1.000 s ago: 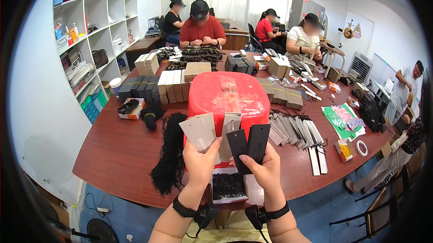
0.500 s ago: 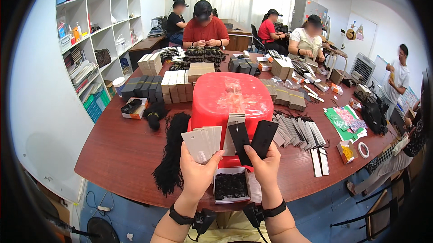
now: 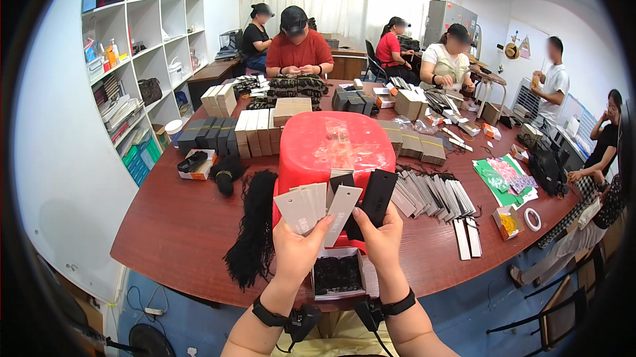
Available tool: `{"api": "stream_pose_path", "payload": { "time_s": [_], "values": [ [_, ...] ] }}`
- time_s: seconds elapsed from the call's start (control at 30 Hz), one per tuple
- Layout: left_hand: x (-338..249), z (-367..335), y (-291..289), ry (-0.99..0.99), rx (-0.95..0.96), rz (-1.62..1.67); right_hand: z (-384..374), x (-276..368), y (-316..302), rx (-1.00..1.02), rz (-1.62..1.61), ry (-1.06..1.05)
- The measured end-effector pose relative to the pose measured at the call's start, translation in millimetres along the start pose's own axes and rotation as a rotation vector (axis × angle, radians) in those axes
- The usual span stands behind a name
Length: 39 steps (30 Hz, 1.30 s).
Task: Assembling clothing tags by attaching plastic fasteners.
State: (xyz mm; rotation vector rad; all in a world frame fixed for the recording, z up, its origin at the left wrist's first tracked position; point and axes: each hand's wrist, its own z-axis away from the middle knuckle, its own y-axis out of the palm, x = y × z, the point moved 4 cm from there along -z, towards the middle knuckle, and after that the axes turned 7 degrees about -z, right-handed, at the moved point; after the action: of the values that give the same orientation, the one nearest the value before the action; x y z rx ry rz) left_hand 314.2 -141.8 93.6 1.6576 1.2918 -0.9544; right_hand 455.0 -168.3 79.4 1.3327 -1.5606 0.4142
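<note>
Pinched firmly between thumb and fingers, a fan of pale grey hang tags sits in the left hand, while the right hand is closed on black hang tags. One single pale tag tilts between them (which hand bears it, I cannot tell). Behind stands an upturned red plastic tub; below, at the near edge of the table, lies an open box of black cords.

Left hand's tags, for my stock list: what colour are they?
Pale greyish-beige tags, clearest in the head view.
</note>
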Motion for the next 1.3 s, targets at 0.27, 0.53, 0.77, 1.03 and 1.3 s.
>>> {"api": "stream_pose_path", "payload": {
  "time_s": [0.27,0.53,0.77,1.03,1.3],
  "values": [
    [17,1,3,-0.029,-0.057,0.159,-1,-2,-8,-0.015,0.078,0.022],
    [18,-9,4,0.002,-0.135,0.07,9,25,-32,-0.193,0.239,-0.397],
    [21,-8,-2,-0.034,-0.152,-0.03,8,22,6,0.181,0.093,-0.026],
    [9,-1,-19,-0.056,-0.148,0.125,3,16,4,0.116,0.203,-0.103],
    [3,6,-16,-0.025,-0.02,0.01,4,14,2,0.026,0.317,-0.162]
  ]
}}
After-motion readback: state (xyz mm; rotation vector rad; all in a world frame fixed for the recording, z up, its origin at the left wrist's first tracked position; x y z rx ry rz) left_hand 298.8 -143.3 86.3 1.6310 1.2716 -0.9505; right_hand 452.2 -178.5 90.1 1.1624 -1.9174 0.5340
